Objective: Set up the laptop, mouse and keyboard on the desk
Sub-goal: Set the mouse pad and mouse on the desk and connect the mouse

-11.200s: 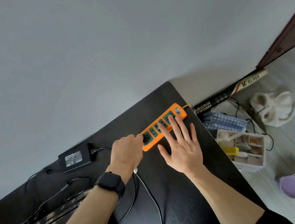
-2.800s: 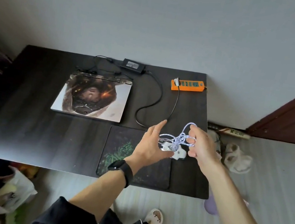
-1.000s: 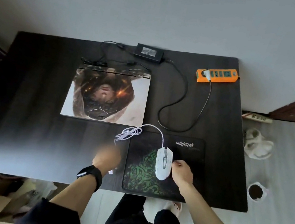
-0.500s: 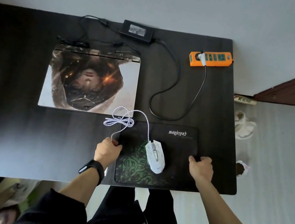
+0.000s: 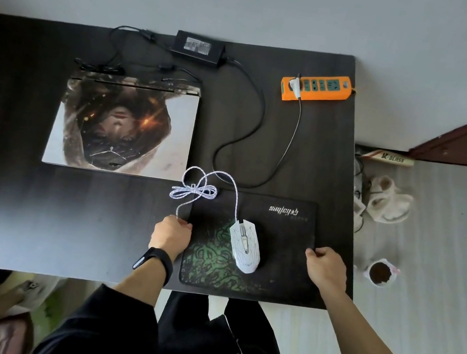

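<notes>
Two-handed here: grips the mouse pad (image 5: 278, 231) by its left edge with the left hand (image 5: 171, 233) and by its right edge with the right hand (image 5: 325, 266), with fingers curled. Cannot tell whether the left also pinches the end of the cable (image 5: 195, 190). Finds the mouse (image 5: 244, 249) lying mid-pad at the front right of the desk (image 5: 61, 224), apart from the closed laptop (image 5: 122, 126). Probably handles thin, floppy and grippy underneath; risks sliding the light mouse, so best held at opposite edges and kept level.

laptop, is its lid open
No, the laptop lies shut and flat on the desk, its pictured lid facing up.
</notes>
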